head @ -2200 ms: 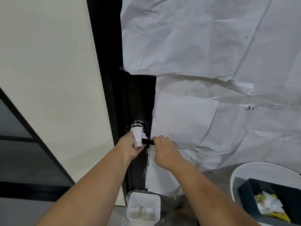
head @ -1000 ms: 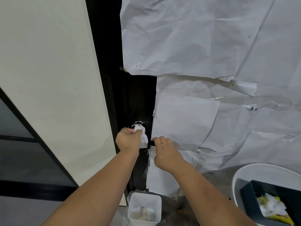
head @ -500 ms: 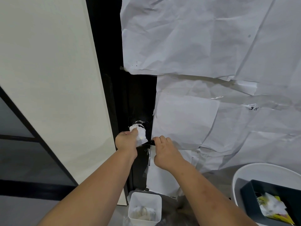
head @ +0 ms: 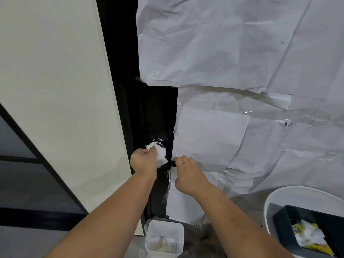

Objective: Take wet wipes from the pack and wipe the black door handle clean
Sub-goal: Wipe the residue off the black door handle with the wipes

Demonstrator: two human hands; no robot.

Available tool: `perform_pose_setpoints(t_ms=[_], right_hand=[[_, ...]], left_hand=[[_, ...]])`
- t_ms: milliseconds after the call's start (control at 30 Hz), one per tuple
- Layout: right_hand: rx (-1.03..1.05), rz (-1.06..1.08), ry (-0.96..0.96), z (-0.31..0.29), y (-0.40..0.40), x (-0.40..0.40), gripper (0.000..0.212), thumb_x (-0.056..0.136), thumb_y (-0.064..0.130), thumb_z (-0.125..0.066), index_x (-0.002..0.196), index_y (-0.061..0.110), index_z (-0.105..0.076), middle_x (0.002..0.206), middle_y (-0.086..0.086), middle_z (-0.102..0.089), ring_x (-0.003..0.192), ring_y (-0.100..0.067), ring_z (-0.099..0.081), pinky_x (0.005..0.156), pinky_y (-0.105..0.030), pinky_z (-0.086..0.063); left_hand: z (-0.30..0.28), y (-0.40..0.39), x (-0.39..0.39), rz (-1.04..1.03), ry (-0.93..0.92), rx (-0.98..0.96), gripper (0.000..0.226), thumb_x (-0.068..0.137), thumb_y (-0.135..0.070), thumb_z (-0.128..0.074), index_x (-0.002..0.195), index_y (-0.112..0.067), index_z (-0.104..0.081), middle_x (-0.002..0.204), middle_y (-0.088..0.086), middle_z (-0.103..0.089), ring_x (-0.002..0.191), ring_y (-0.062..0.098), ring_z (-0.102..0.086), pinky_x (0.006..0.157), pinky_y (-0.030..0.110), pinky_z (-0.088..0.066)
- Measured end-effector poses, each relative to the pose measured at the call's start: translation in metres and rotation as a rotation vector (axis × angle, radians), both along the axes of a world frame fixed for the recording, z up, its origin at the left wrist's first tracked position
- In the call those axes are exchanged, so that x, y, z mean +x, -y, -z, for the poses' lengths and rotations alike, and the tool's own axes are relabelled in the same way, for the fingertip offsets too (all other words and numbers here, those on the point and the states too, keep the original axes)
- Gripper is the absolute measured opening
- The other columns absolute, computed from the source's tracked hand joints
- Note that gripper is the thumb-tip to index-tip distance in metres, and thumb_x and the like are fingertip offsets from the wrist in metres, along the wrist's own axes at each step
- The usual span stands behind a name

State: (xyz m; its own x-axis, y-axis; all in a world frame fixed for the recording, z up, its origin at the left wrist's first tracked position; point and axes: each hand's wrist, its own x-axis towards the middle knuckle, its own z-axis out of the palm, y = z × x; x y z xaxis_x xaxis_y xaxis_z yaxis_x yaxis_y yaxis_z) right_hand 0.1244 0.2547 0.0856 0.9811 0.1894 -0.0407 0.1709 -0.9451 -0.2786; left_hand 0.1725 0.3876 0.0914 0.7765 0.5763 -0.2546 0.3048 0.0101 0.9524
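Observation:
The black door handle (head: 170,163) sticks out from the black door edge, with its round base (head: 160,141) smeared white. My left hand (head: 144,161) grips a crumpled white wet wipe (head: 160,153) and presses it against the handle's base. My right hand (head: 188,174) curls its fingers over the outer end of the lever. The yellow wipes pack (head: 310,238) lies in a dark box at the lower right, away from both hands.
Crinkled white paper (head: 223,53) covers the door to the right. A cream panel (head: 55,90) stands on the left. A small white bin (head: 164,225) holding used wipes sits on the floor below the handle. A dark box (head: 279,217) rests on a white round stool (head: 270,200).
My left hand has moved the wipe from the lever near the base up onto the round base. My right hand has stayed on the lever's end.

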Motion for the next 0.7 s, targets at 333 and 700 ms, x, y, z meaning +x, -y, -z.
perform_pose_setpoints(t_ms=[333,700], right_hand=[[-0.006,0.002,0.006,0.001,-0.001,0.001,0.054,0.076,0.009,-0.046,0.129,0.016,-0.038,0.119,-0.004,-0.043,0.106,-0.024,-0.038,0.089,-0.042,-0.046],[-0.022,-0.01,0.007,-0.001,0.0,0.0,0.055,0.077,0.009,-0.051,0.13,0.016,-0.038,0.12,-0.004,-0.044,0.105,-0.023,-0.04,0.088,-0.039,-0.047]], left_hand=[[0.004,-0.008,0.002,0.05,-0.064,-0.378,0.018,0.081,-0.021,-0.076,0.08,-0.012,-0.061,0.086,0.009,-0.066,0.082,0.027,-0.064,0.078,0.039,-0.057],[-0.009,-0.001,-0.001,0.303,0.057,0.811,0.017,0.09,-0.022,-0.064,0.095,-0.006,-0.059,0.078,0.009,-0.064,0.065,0.019,-0.053,0.054,0.026,-0.039]])
